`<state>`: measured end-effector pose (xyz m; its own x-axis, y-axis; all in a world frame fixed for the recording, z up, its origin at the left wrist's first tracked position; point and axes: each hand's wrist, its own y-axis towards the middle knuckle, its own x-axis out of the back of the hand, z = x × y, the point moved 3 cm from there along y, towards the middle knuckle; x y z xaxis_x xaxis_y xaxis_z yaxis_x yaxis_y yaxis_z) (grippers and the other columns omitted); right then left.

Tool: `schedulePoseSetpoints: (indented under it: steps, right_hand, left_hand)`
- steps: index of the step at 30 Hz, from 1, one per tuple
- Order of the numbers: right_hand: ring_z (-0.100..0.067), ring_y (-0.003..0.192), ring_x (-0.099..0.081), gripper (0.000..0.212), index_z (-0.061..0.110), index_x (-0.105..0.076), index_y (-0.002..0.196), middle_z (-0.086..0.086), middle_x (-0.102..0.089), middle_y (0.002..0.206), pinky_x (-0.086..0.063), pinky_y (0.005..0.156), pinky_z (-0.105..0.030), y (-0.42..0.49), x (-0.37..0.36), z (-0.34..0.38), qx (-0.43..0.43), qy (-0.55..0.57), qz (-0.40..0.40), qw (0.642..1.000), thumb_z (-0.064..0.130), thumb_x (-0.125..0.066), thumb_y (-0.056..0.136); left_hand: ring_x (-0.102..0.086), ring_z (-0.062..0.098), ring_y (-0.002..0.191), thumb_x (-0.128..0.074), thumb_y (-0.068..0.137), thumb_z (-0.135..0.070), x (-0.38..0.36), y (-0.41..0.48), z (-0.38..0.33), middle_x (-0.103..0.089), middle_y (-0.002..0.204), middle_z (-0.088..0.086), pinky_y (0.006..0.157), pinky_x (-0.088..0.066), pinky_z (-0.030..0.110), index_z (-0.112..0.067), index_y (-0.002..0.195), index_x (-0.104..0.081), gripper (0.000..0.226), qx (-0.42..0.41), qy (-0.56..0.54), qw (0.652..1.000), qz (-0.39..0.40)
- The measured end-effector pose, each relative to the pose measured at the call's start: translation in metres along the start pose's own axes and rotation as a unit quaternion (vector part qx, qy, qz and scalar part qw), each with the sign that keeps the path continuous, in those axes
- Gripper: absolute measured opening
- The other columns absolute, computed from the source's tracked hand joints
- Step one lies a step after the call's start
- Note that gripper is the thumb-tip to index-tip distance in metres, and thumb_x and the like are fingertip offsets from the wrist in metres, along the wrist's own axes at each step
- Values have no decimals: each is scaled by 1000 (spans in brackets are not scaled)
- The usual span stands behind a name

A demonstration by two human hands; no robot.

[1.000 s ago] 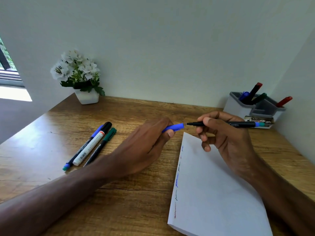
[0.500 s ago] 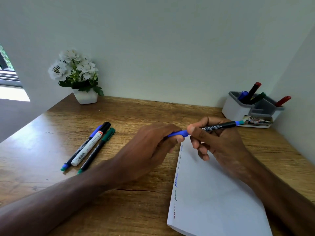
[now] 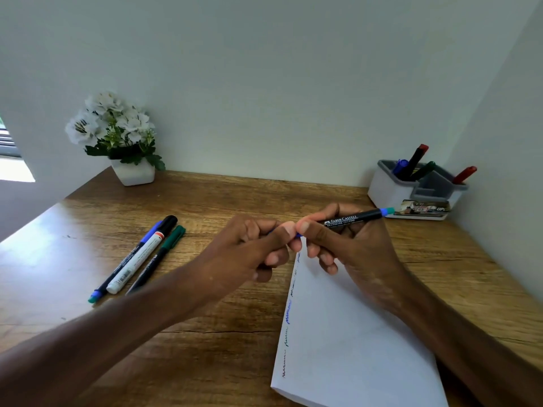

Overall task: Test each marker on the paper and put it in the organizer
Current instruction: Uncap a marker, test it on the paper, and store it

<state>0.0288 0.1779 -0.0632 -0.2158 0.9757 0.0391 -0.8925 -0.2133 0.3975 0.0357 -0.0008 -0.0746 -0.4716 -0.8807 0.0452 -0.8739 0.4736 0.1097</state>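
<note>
Three markers (image 3: pixel 138 259) lie left of the paper (image 3: pixel 352 333); the organizer (image 3: pixel 385 186) (four markers (image 3: pixel 414 163) inside) stands back right.

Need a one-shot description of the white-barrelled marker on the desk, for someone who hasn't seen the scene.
Start at the white flower pot in the back left corner of the wooden desk; three markers lie side by side in front of it. The white marker is the middle one, between the blue-capped marker and the green-capped marker. It alone has a white barrel, with a black cap and an orange band.
</note>
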Motion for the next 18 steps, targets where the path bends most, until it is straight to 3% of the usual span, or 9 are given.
schedulePoseSetpoints:
  steps: [4,11,14,16,18]
  right_hand:
    - [-19,46,-56,25,-7,-72,93,-15,-69,65,-45,41,-25,4,5,6,-34,-11,9,999,14,-79,80]
    - [-18,77,-67,24,12,-81,101,-8,-75,83,-56,66,-28,8,32,7,-96,-17,-41,994,24,-79,81]
    - [-13,83,-70,18,19,-83,100,1,-79,88,-57,76,-26,8,40,8,-74,-145,3,987,19,-83,83]
    - [-9,88,-74,18,23,-83,100,7,-80,91,-58,81,-32,8,39,10,-35,-242,25,969,20,-85,82]
    - [-6,90,-73,21,27,-83,103,14,-80,92,-57,79,-30,8,35,11,-3,-299,42,953,21,-84,83]
  left_hand:
    - [-37,8,55,-53,105,-28,4,3,-3,-51,62,-1,48,-35,20,-2,101,-75,35,2,28,1000,0]
    - [-46,8,59,-67,94,-28,24,5,-2,-75,75,3,48,-43,19,-14,104,-79,21,-21,45,989,-136]
    - [-46,15,59,-70,92,-30,23,4,-3,-77,78,4,51,-45,21,-15,102,-79,20,-29,56,984,-167]
    - [-45,15,57,-72,91,-30,18,5,-5,-78,76,3,53,-44,23,-14,99,-80,20,-36,56,981,-183]
    - [-44,13,55,-73,90,-31,12,5,-8,-78,75,1,54,-44,23,-13,98,-81,21,-46,49,980,-187]
